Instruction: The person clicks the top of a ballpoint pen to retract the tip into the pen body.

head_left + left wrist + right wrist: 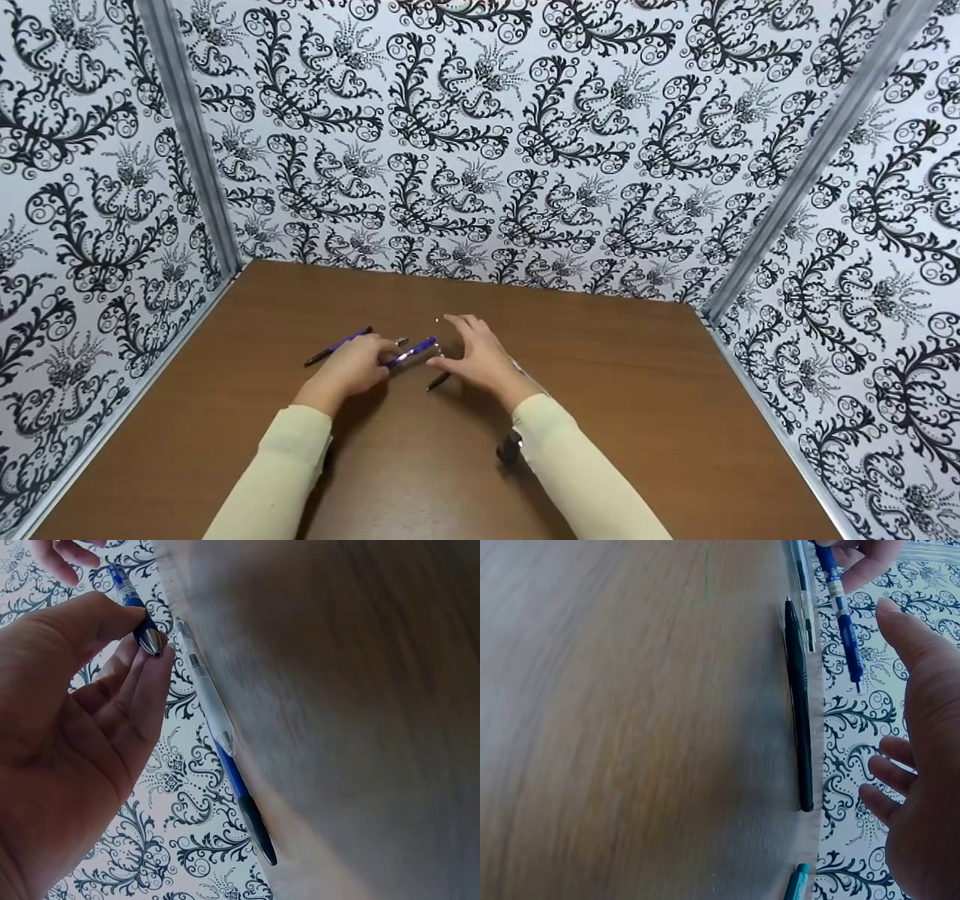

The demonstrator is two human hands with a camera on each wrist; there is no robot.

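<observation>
My left hand [354,367] pinches a blue pen [412,352] between thumb and fingers, above the table. In the left wrist view the pen's silver cone end sticks out past the thumb. Its other end, slim and blue, points toward my right hand [481,360]. That hand holds nothing; its thumb and fingers are spread apart beside the pen's free end. Below it lies a black pen [798,705]. Near my left hand a white-and-clear pen [210,701] and a blue pen with a black grip [241,799] lie on the table.
The brown wooden table [420,472] is bounded by black-and-white patterned walls [480,150] at the back and sides. A teal pen [797,883] shows at the lower edge of the right wrist view. A dark object [508,450] sits against my right sleeve.
</observation>
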